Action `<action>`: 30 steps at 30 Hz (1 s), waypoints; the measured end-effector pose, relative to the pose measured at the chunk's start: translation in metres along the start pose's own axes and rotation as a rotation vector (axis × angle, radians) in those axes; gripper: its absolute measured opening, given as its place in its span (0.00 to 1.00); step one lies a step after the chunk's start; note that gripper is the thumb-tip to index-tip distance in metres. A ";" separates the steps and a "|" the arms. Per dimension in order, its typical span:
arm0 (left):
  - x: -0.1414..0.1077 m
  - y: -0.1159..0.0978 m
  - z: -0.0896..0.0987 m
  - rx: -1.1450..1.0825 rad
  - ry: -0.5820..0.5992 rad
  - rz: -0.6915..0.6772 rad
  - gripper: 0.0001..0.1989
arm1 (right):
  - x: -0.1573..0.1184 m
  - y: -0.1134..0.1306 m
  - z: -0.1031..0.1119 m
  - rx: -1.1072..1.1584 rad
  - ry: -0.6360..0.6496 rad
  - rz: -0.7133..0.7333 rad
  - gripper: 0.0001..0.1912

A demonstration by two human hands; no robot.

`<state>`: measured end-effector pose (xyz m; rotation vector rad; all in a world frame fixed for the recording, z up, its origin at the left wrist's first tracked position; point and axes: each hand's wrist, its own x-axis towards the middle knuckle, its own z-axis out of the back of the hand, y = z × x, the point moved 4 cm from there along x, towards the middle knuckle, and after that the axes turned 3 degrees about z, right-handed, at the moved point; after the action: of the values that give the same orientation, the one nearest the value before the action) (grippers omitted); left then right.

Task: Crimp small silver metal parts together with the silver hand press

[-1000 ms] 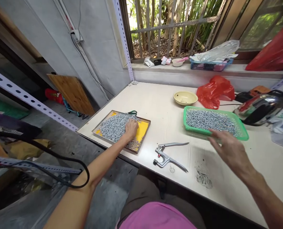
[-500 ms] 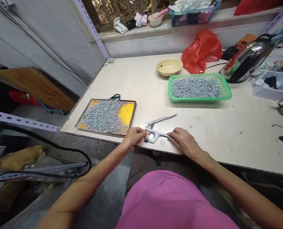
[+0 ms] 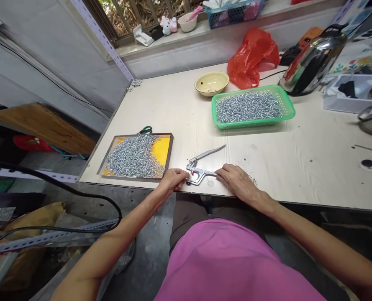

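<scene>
Hand pliers (image 3: 201,172), the silver snap-setting kind with a red piece in the jaw, lie near the table's front edge. Their upper handle is raised away from the lower one. My right hand (image 3: 239,180) has its fingers closed on the end of the lower handle. At the jaw end, my left hand (image 3: 173,179) is pinched; whatever is between its fingertips is too small to make out. Left of the pliers, a shallow tray (image 3: 170,151) with a yellow bottom holds a heap of small silver metal pieces (image 3: 131,156).
A green plastic basket (image 3: 251,124) full of similar metal pieces stands farther back. Behind it are a yellow bowl (image 3: 212,83), a red plastic bag (image 3: 251,56) and a shiny kettle (image 3: 314,62). Green-handled scissors (image 3: 146,130) lie against the tray's far side.
The whole view has shifted, with the table things appearing farther left. Both hands keep nearly the same places at the pliers, and the upper handle is still raised.
</scene>
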<state>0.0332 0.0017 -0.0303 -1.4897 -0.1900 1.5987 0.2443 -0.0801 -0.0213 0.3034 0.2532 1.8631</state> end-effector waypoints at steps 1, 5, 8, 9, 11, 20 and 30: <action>0.001 0.000 0.000 0.008 0.010 0.005 0.07 | 0.000 0.000 -0.001 -0.004 0.000 0.000 0.12; 0.004 -0.002 0.000 0.081 0.065 0.018 0.08 | 0.000 0.000 0.000 -0.007 0.017 0.000 0.12; 0.006 -0.007 0.002 0.172 0.115 0.046 0.11 | 0.001 0.000 0.002 -0.006 0.033 -0.006 0.12; 0.006 -0.009 0.002 0.200 0.136 0.054 0.11 | 0.001 0.000 0.002 -0.007 0.036 -0.007 0.12; 0.006 -0.013 0.002 0.254 0.186 0.054 0.12 | 0.001 0.000 0.002 -0.016 0.037 -0.005 0.11; 0.001 -0.010 -0.002 0.339 0.284 0.068 0.15 | 0.003 -0.010 0.010 0.013 0.015 0.085 0.20; -0.008 0.001 -0.004 0.348 0.167 0.104 0.12 | 0.052 -0.024 0.007 -0.054 0.154 0.238 0.50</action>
<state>0.0352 -0.0063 -0.0260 -1.3669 0.2531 1.4892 0.2532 -0.0226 -0.0179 0.1579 0.2809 2.1282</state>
